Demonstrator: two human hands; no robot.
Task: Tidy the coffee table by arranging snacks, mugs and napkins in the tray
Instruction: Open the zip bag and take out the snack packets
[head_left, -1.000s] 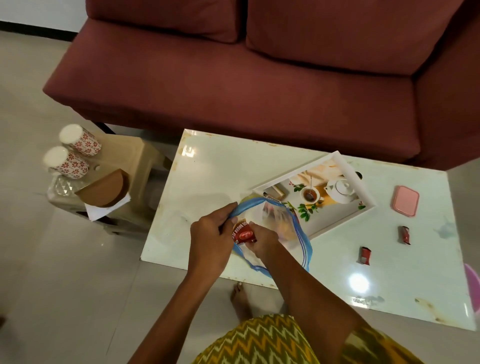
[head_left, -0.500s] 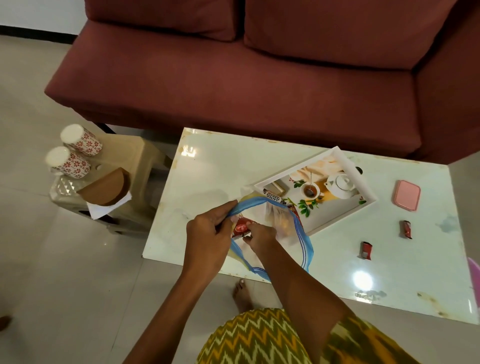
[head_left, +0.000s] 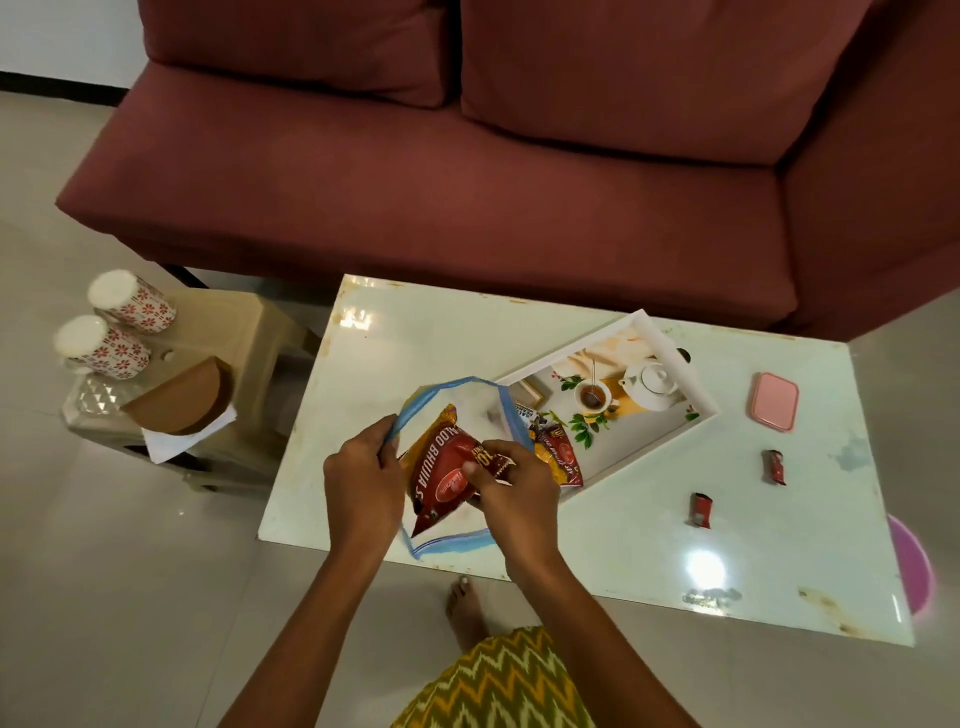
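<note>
Head view: your left hand (head_left: 363, 480) pinches the bag (head_left: 470, 410) rim open; your right hand (head_left: 511, 486) grips a packet (head_left: 441, 475), its long axis pointing at you. The tray (head_left: 670, 343) lies just right, nearer that hand. One packet (head_left: 558, 454) is already in; two chocolates (head_left: 700, 510) and two mugs (head_left: 104, 345) wait.

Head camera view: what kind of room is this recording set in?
Most likely a home living room. A maroon sofa stands behind a low white coffee table holding a printed serving tray, and two patterned mugs sit on a small side stool on a tiled floor.
</note>
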